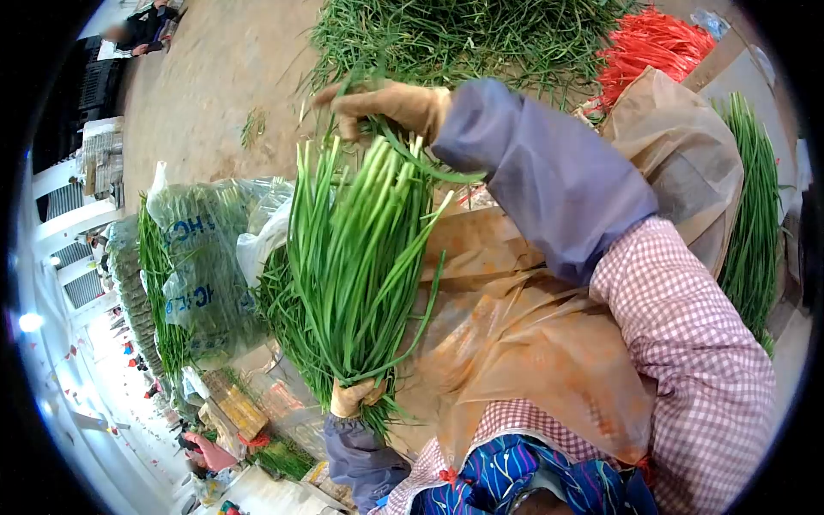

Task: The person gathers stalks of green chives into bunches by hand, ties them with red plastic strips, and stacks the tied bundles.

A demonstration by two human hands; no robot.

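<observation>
A thick bunch of garlic chives [356,249] stands up in front of me, its pale stalk ends at the top and its leaves hanging towards the bottom. My left hand [354,398], in a tan glove, is closed around the leafy lower end. At the pale ends my right hand [390,105], also gloved and slightly blurred, has its fingers curled over a few loose chive leaves [429,165]. One of these leaves trails out below the wrist. The fingertips are partly smeared, so the exact grip is hard to see.
Loose chives [463,39] lie heaped on the floor, beside a pile of red plastic ties [657,51]. Plastic-wrapped chive bundles [210,266] stand at left, more chives [748,215] at right. A translucent plastic apron [532,343] covers my lap. Another person [146,30] is at upper left.
</observation>
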